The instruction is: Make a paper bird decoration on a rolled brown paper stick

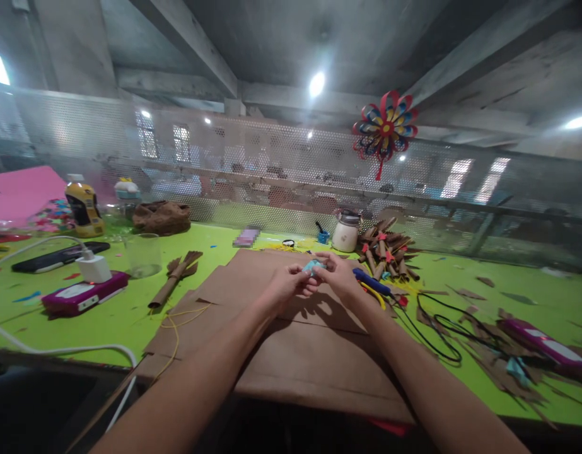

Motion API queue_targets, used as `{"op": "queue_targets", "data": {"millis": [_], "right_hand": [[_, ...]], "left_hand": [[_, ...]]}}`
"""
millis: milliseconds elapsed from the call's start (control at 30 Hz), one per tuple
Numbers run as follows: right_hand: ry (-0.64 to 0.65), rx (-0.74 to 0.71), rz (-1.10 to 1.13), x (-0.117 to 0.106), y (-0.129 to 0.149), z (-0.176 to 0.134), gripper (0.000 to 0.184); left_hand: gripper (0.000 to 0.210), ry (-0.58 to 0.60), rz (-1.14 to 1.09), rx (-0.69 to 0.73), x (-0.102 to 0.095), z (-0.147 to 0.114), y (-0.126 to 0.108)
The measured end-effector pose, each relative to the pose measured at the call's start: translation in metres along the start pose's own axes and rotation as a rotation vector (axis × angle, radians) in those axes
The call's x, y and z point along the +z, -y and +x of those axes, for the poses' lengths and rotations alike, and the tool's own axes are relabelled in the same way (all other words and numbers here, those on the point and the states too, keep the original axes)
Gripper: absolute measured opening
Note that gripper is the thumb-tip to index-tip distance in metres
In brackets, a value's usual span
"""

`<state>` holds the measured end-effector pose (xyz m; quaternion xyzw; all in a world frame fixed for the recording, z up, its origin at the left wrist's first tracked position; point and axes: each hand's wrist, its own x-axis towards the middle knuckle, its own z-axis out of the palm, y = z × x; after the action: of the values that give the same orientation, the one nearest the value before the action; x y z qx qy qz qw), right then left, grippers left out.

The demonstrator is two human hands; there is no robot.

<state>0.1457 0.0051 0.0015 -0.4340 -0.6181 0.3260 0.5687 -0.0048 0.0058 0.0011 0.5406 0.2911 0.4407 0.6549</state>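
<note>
A small light-blue crumpled piece (313,267), perhaps paper, is pinched between the fingertips of both hands above the brown paper sheets (272,353). My left hand (291,282) grips its left side with curled fingers. From the right, my right hand (337,272) holds the other side, thumb and fingers closed on it. Just right of that hand lies a blue glue gun (370,280), with a yellow-handled tool (376,295) beside it. A rolled brown paper bundle with a frayed end (173,280) rests left of the sheets.
Brown paper rolls with red bits (389,255) are heaped at the right rear, near a lidded jar (346,232). Purple power strips (85,293) lie at both sides, with cables and paper scraps. A transparent cup (143,255) stands left; mesh panel (272,170) behind.
</note>
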Motion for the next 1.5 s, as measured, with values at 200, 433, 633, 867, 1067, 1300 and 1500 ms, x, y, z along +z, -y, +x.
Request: {"op": "queue_targets", "data": {"millis": [200,433,633,867,1067,1300,1500], "right_hand": [[0.166,0.212,0.237,0.0004,0.0002,-0.003,0.035],[0.117,0.124,0.195,0.0027,0.0008,-0.0033,0.037],[0.205,0.139,0.283,-0.0019,0.0015,-0.0041,0.034],[0.143,0.126,0.222,-0.0019,0.0027,-0.0035,0.035],[0.083,0.098,0.139,-0.0012,0.0004,-0.0019,0.033],[0.075,0.086,0.149,-0.0008,0.0013,-0.0018,0.035],[0.198,0.181,0.287,0.0012,0.003,-0.0053,0.034]], "left_hand": [[0.021,-0.075,0.06,0.078,0.0039,-0.0028,-0.0053],[0.017,-0.011,0.077,0.071,0.0002,-0.0019,-0.0033],[0.017,0.041,0.069,0.056,-0.001,-0.0002,-0.0008],[0.015,0.01,0.068,0.054,0.0003,-0.002,-0.0014],[0.016,0.029,0.113,0.032,-0.001,-0.0001,0.0014],[0.013,-0.027,0.158,0.055,-0.0002,0.001,0.0025],[0.016,-0.055,0.148,0.093,0.0016,0.0002,0.0011]]}}
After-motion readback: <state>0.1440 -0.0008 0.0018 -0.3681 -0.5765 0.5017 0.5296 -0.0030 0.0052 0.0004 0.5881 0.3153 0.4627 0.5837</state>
